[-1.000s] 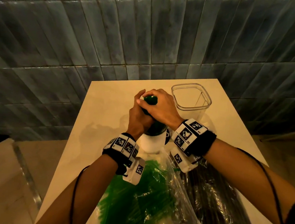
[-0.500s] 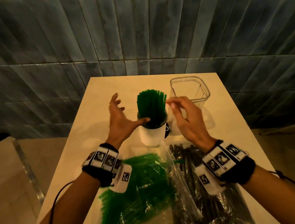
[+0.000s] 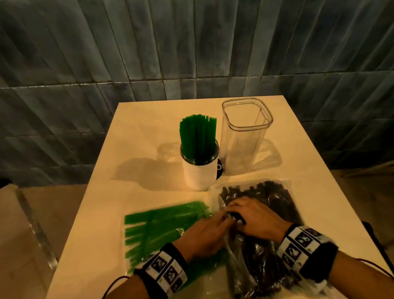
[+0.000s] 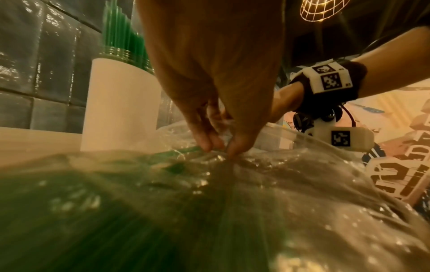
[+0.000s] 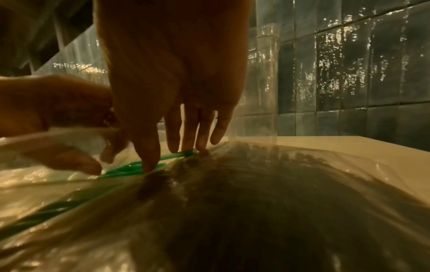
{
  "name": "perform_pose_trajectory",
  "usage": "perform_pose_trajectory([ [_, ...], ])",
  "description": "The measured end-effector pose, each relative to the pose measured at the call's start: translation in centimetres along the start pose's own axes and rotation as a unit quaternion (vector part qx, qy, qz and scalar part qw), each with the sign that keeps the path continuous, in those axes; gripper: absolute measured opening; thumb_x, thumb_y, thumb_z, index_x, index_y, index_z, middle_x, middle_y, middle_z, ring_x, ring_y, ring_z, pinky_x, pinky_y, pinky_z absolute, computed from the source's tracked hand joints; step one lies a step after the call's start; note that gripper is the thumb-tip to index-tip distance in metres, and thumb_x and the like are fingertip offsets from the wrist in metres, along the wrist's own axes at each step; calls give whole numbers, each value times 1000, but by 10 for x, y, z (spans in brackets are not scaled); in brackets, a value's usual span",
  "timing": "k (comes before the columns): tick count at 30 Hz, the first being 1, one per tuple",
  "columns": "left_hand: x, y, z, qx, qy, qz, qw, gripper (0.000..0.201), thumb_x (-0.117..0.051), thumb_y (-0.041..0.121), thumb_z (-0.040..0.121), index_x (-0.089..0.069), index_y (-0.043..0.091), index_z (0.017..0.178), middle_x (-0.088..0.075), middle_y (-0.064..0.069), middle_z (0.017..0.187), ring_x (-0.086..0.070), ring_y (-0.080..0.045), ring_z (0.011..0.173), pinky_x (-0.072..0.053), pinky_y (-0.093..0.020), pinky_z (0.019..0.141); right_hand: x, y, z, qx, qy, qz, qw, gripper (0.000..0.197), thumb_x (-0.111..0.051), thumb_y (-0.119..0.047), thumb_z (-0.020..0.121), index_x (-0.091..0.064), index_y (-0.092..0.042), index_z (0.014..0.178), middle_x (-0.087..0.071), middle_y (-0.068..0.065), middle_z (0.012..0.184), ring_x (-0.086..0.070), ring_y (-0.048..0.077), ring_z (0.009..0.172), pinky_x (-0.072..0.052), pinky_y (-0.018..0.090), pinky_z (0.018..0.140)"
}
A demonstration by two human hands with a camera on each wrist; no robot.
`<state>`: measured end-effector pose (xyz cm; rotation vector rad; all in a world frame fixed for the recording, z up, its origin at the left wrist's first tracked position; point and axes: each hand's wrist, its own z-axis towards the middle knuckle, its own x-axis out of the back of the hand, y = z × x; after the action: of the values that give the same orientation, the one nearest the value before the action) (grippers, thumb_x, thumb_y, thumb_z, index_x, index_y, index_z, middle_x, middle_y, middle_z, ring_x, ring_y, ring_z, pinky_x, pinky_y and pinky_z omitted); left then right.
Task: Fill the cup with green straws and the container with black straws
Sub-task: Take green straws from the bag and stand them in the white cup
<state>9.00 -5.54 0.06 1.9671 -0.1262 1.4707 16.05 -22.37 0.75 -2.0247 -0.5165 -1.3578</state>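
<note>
A white cup (image 3: 198, 175) stands mid-table, packed with upright green straws (image 3: 197, 135). Right of it is the clear square container (image 3: 244, 139), with nothing in it. Near me lie two clear bags: green straws (image 3: 159, 226) on the left, black straws (image 3: 263, 256) on the right. My left hand (image 3: 204, 232) pinches the plastic film at the black bag's left edge, thumb against fingers (image 4: 206, 145). My right hand (image 3: 254, 218) lies on the black bag, its fingers (image 5: 188, 141) straight with the tips on the plastic beside a green straw (image 5: 179, 155).
The cream table (image 3: 146, 126) ends at a grey tiled wall (image 3: 128, 49) behind. Its left edge drops to the floor (image 3: 8, 229). The cup and container stand close together, just beyond the bags. A wire lamp (image 4: 323, 9) hangs overhead.
Both hands have let go of the green straws in the cup and come down toward me onto the bags. The left now pinches the black bag's film.
</note>
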Motion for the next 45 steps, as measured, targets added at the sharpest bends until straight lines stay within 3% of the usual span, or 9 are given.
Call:
perform_pose_trajectory([
  [5,1,-3,-15,-99,124,19,987,21,-43,25,87,-52,14,103,-58,-11,105,-60,-18,72,-50,-20,58,3,-20,-9,68,12,51,996,36,-55,-19,88,-57,-17,125,-53,1,129,-50,17,115,-41,31,101],
  [9,1,-5,-27,-109,107,-9,988,19,-47,26,86,-59,15,97,-58,-8,102,-59,-15,74,-49,-15,61,4,-32,-7,90,-13,73,993,49,-59,-11,82,-51,-16,130,-49,0,130,-51,17,114,-46,29,97],
  [12,2,-5,-33,-105,111,-41,987,18,-51,28,86,-62,15,92,-58,-9,103,-61,-16,74,-55,-21,62,2,-34,5,101,-35,68,992,40,-59,-20,86,-52,-19,126,-51,-1,127,-50,12,112,-46,26,95],
  [15,2,-6,-33,-103,135,-56,984,13,-54,29,85,-59,17,90,-56,-6,102,-60,-16,76,-55,-22,63,0,-46,17,65,-69,79,992,18,-55,-16,89,-61,-8,104,-62,9,102,-61,22,91,-53,39,83],
  [20,-6,-15,-36,-81,123,-25,989,19,-51,34,82,-58,19,92,-59,-9,98,-61,-19,77,-57,-27,62,7,-56,22,43,-104,57,992,22,-50,-8,92,-64,6,101,-64,23,105,-61,32,98,-48,36,88],
  [24,-6,-14,-37,-64,100,-36,992,18,-47,27,83,-55,20,98,-50,-21,110,-53,-40,92,-47,-53,80,3,-58,24,24,-131,41,990,24,-50,-13,94,-63,5,102,-63,22,110,-60,30,101,-44,33,88],
  [30,-4,-11,-38,-78,127,-42,988,22,-52,34,81,-53,22,99,-59,-9,107,-62,-19,85,-55,-23,70,-2,-57,20,33,-113,26,993,27,-50,-19,94,-61,3,105,-62,20,113,-59,30,103,-44,33,90],
  [36,-2,-10,-40,-97,129,-33,986,23,-56,34,81,-52,22,100,-59,-6,104,-60,-14,83,-40,-9,76,-5,-59,14,54,-88,-21,994,31,-55,-29,91,-61,-5,110,-63,14,113,-60,29,103,-48,38,90],
  [45,-3,-12,-38,-99,170,-39,980,15,-57,32,85,-49,25,96,-56,-4,101,-46,-2,84,-39,-8,71,7,-47,-1,10,-43,-88,995,26,-52,-30,91,-59,-11,106,-64,12,106,-61,31,96,-44,36,80],
])
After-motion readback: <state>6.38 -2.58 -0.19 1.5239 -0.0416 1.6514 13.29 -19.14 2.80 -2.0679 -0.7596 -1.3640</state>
